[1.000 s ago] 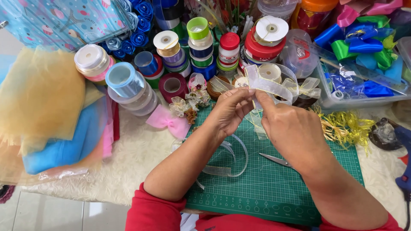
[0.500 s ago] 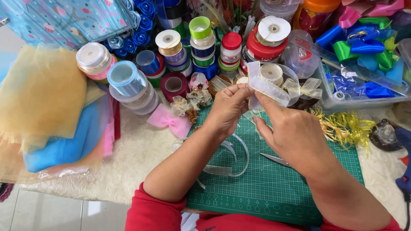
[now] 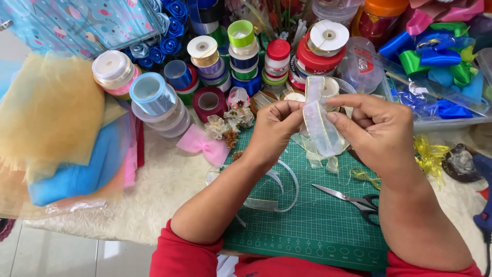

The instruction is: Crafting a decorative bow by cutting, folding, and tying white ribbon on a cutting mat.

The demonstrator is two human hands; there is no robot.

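Both hands, left hand [image 3: 274, 125] and right hand [image 3: 376, 128], pinched a sheer ribbon [image 3: 320, 123] with closed fingers; scissors [image 3: 353, 200] lay at 5 o'clock.

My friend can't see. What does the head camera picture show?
Two hands, left hand and right hand, hold a sheer white ribbon over a green cutting mat. Scissors lie on the mat, with colourful ribbon spools behind.

Scissors [image 3: 353, 199] lower right on green cutting mat [image 3: 318, 231]; pink bow [image 3: 202, 144] centre-left; stacked ribbon spools [image 3: 241, 56] along top (many colours); yellow and blue tulle sheets [image 3: 56, 133] at left; blue glue gun [image 3: 482, 205] far right edge.
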